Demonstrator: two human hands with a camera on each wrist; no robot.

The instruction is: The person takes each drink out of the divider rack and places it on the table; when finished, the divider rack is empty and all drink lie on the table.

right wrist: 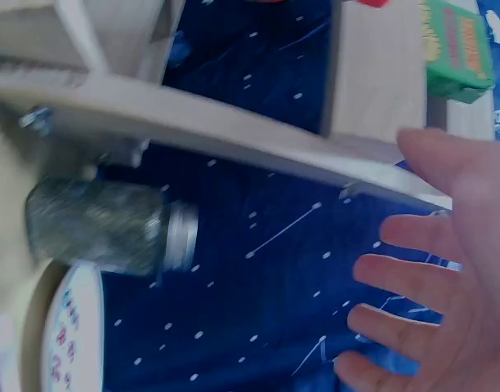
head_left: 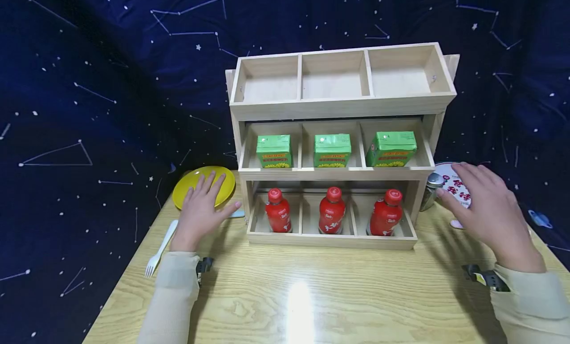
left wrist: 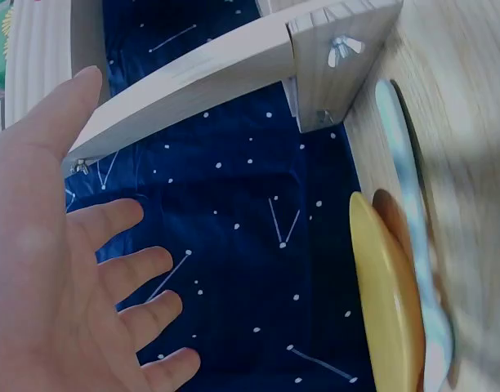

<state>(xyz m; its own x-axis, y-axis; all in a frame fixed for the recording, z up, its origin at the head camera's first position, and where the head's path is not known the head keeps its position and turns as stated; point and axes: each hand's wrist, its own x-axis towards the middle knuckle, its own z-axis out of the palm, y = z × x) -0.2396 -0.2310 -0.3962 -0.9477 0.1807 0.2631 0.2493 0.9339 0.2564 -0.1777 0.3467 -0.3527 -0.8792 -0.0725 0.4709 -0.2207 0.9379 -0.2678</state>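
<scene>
My left hand [head_left: 200, 214] is held, fingers spread, in front of the yellow plate [head_left: 183, 185] left of the wooden rack [head_left: 343, 108]; nothing is in it. On the other side, my right hand [head_left: 496, 213] also has its fingers extended and holds nothing. Nearest to it are a glass jar with a metal lid [head_left: 430, 193] and a white plate with red characters [head_left: 451, 183]. Green cartons [head_left: 332, 151] stand one per compartment on the middle tier. The bottom tier holds red bottles [head_left: 331, 213], also one per compartment. All three top compartments are empty.
A white fork [head_left: 163, 246] lies on the table [head_left: 249, 294] at the left. A pale blue utensil [left wrist: 409, 188] lies beside the yellow plate. The end of a pale pink utensil [head_left: 456, 224] shows near the right hand. Dark blue star-patterned cloth [head_left: 111, 136] hangs behind.
</scene>
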